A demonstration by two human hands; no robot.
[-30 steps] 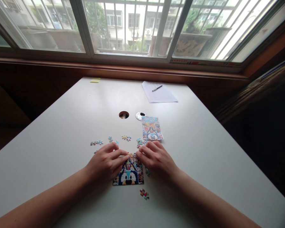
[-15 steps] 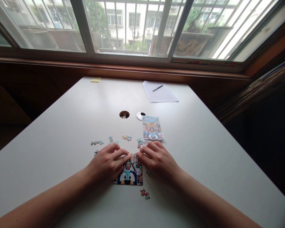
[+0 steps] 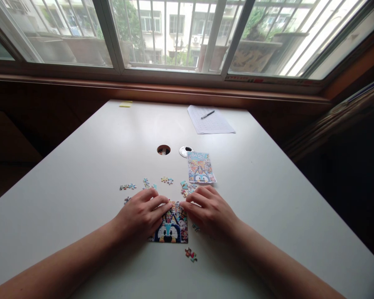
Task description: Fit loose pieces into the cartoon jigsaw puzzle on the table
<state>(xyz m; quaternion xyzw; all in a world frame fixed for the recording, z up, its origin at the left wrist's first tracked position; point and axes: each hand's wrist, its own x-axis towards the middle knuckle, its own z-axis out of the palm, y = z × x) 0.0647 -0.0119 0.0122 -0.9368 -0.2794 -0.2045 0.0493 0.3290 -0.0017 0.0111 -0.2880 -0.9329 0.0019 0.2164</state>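
A partly built jigsaw puzzle (image 3: 171, 228) with a blue cartoon dog face lies on the white table (image 3: 81, 166) in front of me. My left hand (image 3: 140, 216) rests palm down on its left side, fingers stretched toward the top edge. My right hand (image 3: 210, 209) lies flat on its right side, fingertips at the same top edge, almost meeting the left fingers. Neither hand holds a piece. Loose pieces (image 3: 166, 180) are scattered just beyond my fingers, and one small cluster (image 3: 190, 254) sits nearer me, below the puzzle.
A colourful reference picture (image 3: 201, 167) lies past my right hand. Farther back are a round cable hole (image 3: 163, 150), its cap (image 3: 185, 151), a paper sheet (image 3: 210, 120) with a pen (image 3: 207, 114), and a yellow note (image 3: 125, 104). A window spans the back.
Both hands stay pressed on the puzzle's upper edge. The right hand has shifted very slightly; the view has drifted a little. Nothing was picked up.
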